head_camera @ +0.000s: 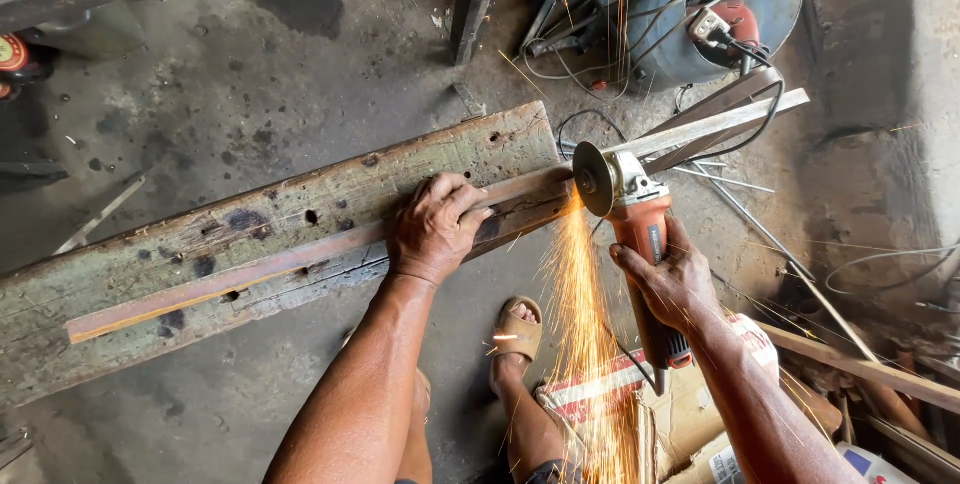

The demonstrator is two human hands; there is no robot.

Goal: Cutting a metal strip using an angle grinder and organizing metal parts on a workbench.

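Observation:
My left hand point(432, 226) presses flat on a long rusty metal bar point(240, 277) that lies along a worn wooden plank point(150, 274). My right hand point(672, 284) grips the orange body of an angle grinder point(632, 206). Its disc touches the bar just past the plank's right end, and a stream of orange sparks point(585, 344) falls toward the floor. The bar's brighter far end point(730, 122) sticks out to the upper right. My foot in a tan sandal point(516, 332) stands under the sparks.
A blue-grey round machine with an orange tool and tangled cables point(700, 14) sits at the top right. Thin metal rods point(760, 229) lie on the floor to the right. A torn cardboard box point(690, 409) is at the bottom right. The concrete floor point(300, 74) is stained.

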